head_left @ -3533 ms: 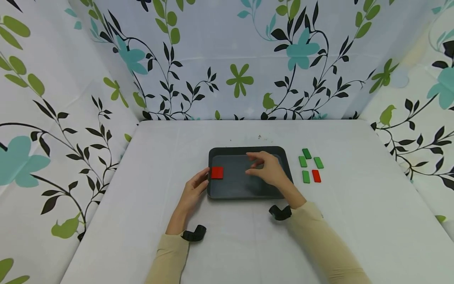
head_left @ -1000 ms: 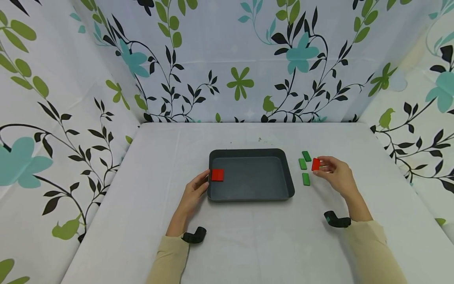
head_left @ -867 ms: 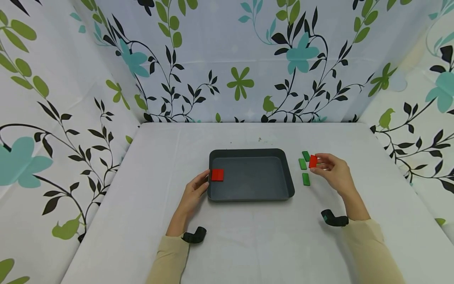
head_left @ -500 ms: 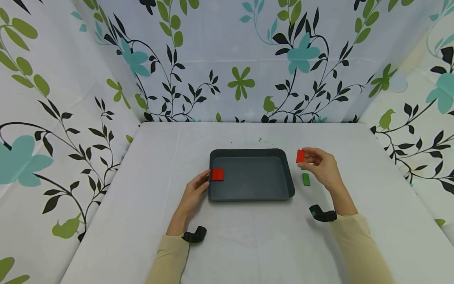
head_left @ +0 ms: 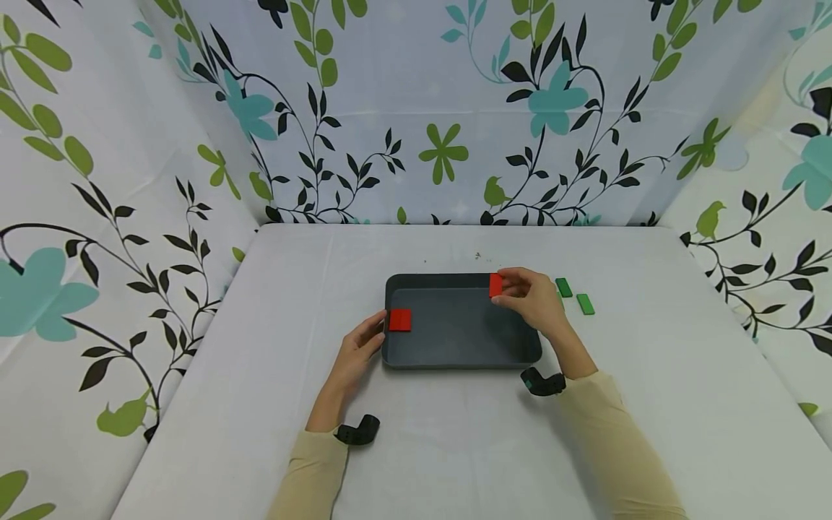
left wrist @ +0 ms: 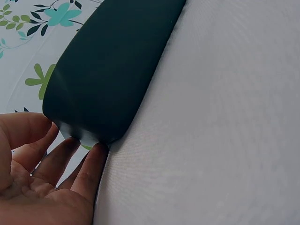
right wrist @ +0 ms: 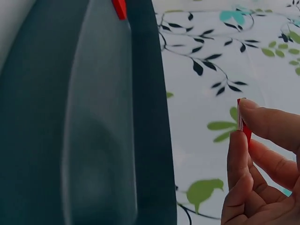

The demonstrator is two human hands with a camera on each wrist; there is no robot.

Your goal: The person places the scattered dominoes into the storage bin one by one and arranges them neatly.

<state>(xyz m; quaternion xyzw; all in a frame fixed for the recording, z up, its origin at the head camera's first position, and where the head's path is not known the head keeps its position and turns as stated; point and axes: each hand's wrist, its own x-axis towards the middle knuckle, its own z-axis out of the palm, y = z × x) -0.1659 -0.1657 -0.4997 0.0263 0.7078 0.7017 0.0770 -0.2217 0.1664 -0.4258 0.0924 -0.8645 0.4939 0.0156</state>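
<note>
My right hand (head_left: 534,300) pinches a flat red tile (head_left: 496,285) between thumb and fingers, held over the right part of the dark grey tray (head_left: 461,364). The right wrist view shows this red tile (right wrist: 246,129) nearly edge-on at the fingertips. Against the tray's left end, my left hand (head_left: 351,354) has its fingertips touching the outer wall; up close, its fingers (left wrist: 89,173) reach the tray's rounded end (left wrist: 108,84) without curling round it. Two red tiles (head_left: 399,320) lie side by side inside the tray, along its left wall.
Right of the tray, green tiles (head_left: 585,304) lie loose on the white-covered table (head_left: 663,375); my right hand and wrist partly hide that group. Patterned cloth walls (head_left: 448,94) rise behind and at both sides. A black wrist camera (head_left: 542,382) sits by each sleeve.
My right hand, empty over the tray at first, has taken the loose red tile from the right-hand group and carried it left above the tray. The left hand stays in place.
</note>
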